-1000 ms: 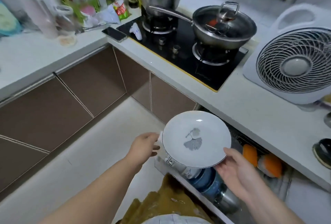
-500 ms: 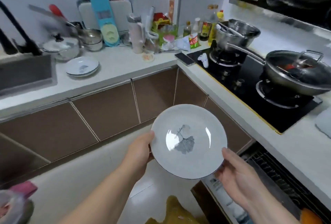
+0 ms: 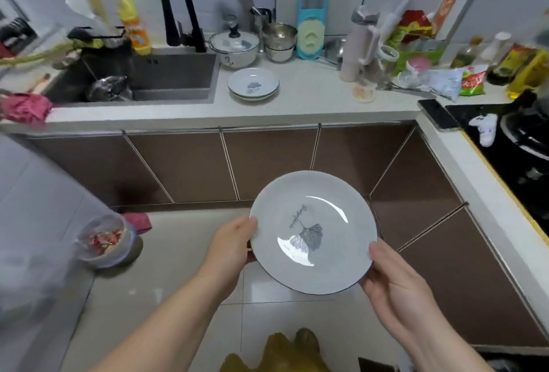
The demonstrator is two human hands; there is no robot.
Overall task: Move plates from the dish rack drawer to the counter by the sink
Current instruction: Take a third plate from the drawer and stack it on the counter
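A white plate with a grey ginkgo-leaf print is held level in front of me, over the floor and below the counter edge. My left hand grips its left rim and my right hand grips its lower right rim. On the white counter, just right of the sink, lies a small stack of matching plates. The dish rack drawer is out of view.
A black faucet, a lidded pot, steel bowls and a pink bottle stand behind the stack. A phone lies near the hob at right. A plastic tub sits on the floor at left.
My view has swung left from the hob and drawer to the sink counter. Both hands have carried the plate away from the drawer, and my left hand has closed on its rim.
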